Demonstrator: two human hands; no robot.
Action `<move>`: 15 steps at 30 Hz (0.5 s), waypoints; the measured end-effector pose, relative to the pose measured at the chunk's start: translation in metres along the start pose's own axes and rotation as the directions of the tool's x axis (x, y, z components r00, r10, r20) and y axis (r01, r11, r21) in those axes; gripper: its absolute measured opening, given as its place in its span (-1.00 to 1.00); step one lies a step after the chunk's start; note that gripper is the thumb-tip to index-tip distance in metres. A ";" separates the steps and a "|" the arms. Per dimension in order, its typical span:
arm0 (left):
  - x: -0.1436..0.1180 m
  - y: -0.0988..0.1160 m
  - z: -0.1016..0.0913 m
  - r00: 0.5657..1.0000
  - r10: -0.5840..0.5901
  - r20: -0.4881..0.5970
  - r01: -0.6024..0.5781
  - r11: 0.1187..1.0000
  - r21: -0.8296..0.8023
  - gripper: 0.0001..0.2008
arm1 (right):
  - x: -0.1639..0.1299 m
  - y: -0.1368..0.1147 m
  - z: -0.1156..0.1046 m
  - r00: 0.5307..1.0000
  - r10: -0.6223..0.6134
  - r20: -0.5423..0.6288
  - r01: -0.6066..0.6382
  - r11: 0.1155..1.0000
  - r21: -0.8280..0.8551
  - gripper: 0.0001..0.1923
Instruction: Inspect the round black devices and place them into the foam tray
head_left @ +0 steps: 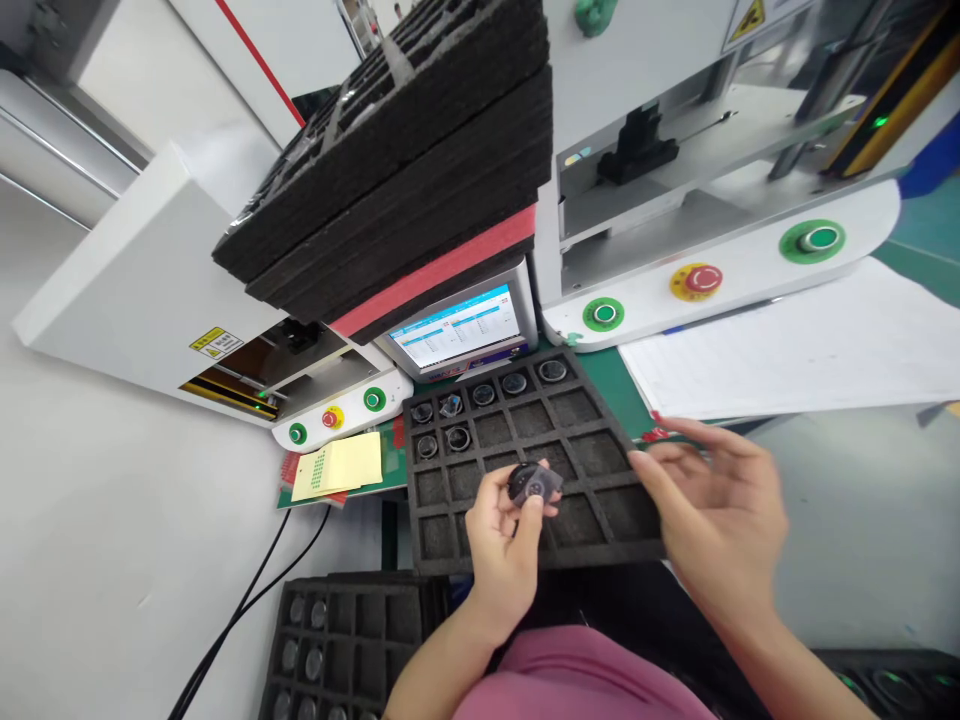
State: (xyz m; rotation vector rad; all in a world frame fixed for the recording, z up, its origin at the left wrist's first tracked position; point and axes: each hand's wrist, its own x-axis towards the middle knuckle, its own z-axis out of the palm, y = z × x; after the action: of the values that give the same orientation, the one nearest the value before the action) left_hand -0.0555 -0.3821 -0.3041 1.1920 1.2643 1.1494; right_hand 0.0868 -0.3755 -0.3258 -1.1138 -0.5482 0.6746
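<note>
My left hand pinches a small round black part with a piece of clear film or plastic against it. The exact kind of part I cannot make out. It is held above a black foam tray divided into square pockets. Round clear-rimmed parts sit in the far row and in two pockets of the second row. At the tray's right edge, my right hand is open, fingers apart and palm partly up. Small red bits show by its fingertips.
A tall stack of black foam trays rises beside a small screen. Machines with button panels stand behind. White paper lies right, yellow notes left. Another partly filled tray is lower left, near black cables.
</note>
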 end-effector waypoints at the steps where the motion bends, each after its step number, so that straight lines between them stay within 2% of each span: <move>1: 0.006 -0.005 -0.005 0.999 0.051 -0.019 -0.048 0.991 0.127 -0.81 | 0.003 -0.002 -0.005 0.999 -0.004 -0.034 0.004 1.000 -0.003 -0.57; 3: 0.025 -0.017 -0.016 0.987 0.163 -0.005 -0.143 0.879 0.455 -0.87 | 0.005 -0.007 -0.014 0.997 -0.014 -0.075 0.013 1.000 -0.017 -0.54; 4: 0.037 -0.024 -0.021 0.977 0.208 0.040 -0.187 0.757 0.626 -0.87 | 0.005 -0.008 -0.017 0.997 -0.016 -0.081 0.014 1.000 -0.027 -0.52; 5: 0.051 -0.030 -0.025 0.972 0.221 0.075 -0.207 0.666 0.717 -0.86 | 0.004 -0.009 -0.020 0.997 -0.010 -0.077 0.007 0.999 -0.036 -0.51; 8: 0.091 -0.048 -0.032 0.970 0.189 0.152 -0.230 0.516 0.825 -0.76 | -0.001 -0.009 -0.025 0.997 0.046 -0.060 -0.048 0.999 -0.016 -0.51; 10: 0.108 -0.056 -0.032 0.969 0.149 0.196 -0.241 0.423 0.874 -0.71 | -0.004 -0.008 -0.027 0.992 0.103 -0.073 -0.102 0.995 0.006 -0.52; 12: 0.115 -0.061 -0.030 0.968 0.111 0.227 -0.251 0.330 0.910 -0.70 | -0.004 -0.007 -0.029 0.986 0.138 -0.092 -0.138 0.990 0.014 -0.51; 15: 0.113 -0.064 -0.029 0.961 0.072 0.268 -0.277 0.221 0.935 -0.71 | -0.004 -0.008 -0.030 0.982 0.166 -0.092 -0.166 0.986 0.004 -0.49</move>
State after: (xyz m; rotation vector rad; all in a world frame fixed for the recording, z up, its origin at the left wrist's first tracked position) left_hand -0.0870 -0.2726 -0.3736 2.3711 1.8005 0.1915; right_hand 0.1071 -0.3991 -0.3287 -1.1970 -0.3801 0.7624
